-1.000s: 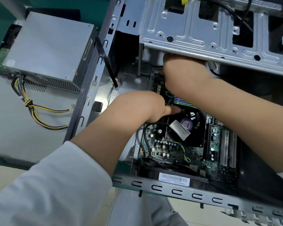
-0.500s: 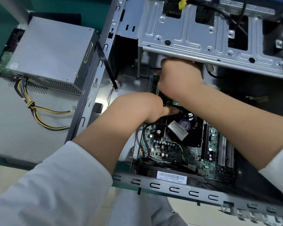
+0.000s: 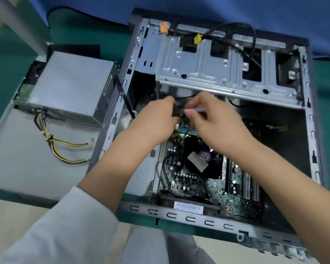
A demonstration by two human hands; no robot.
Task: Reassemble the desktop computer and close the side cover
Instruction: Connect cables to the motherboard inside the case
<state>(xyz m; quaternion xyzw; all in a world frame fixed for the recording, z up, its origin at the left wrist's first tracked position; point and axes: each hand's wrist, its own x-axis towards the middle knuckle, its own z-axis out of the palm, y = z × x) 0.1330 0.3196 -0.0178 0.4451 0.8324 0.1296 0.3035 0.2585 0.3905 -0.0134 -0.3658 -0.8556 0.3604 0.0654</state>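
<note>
Here, fingers of left hand (image 3: pixel 158 119) and right hand (image 3: pixel 208 119) pinching small connector (image 3: pixel 179 111) above motherboard (image 3: pixel 202 180); align squarely before pressing.

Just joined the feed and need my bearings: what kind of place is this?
Probably a computer repair or training bench. An open desktop case lies on a green-covered table, its power supply sits out beside it, and both hands work above the bare motherboard.
</note>
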